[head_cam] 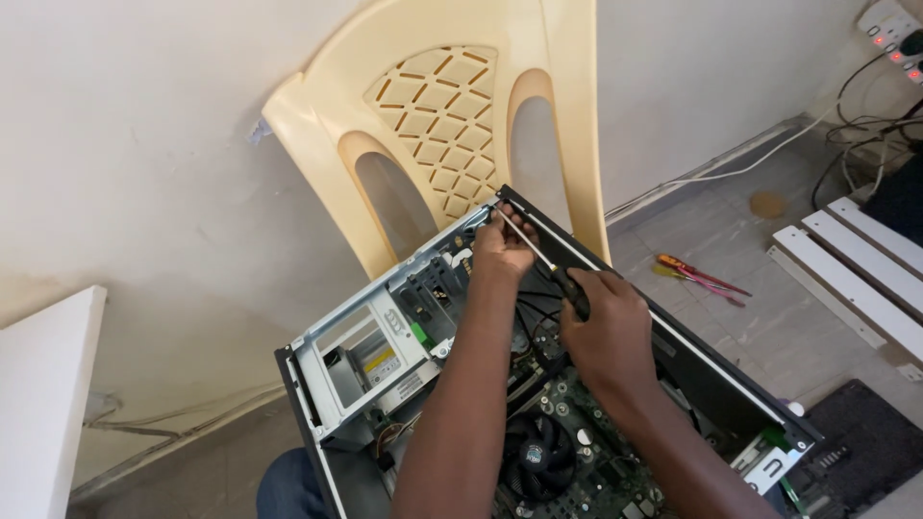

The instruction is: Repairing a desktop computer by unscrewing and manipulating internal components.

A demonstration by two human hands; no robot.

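The screwdriver is being gripped tightly by the right hand; its tip is being steadied by the left hand's closed grip at the computer case corner; a slip could be gouging the motherboard.

— Where does the open computer case sit?

— Before the plastic chair, which stands against the wall. Inside it, the drive cage lies left and the cooler fan near the front.

— And to the right?

— Loose screwdrivers lie on the floor, with a slatted board beyond them and a power strip on the wall behind.
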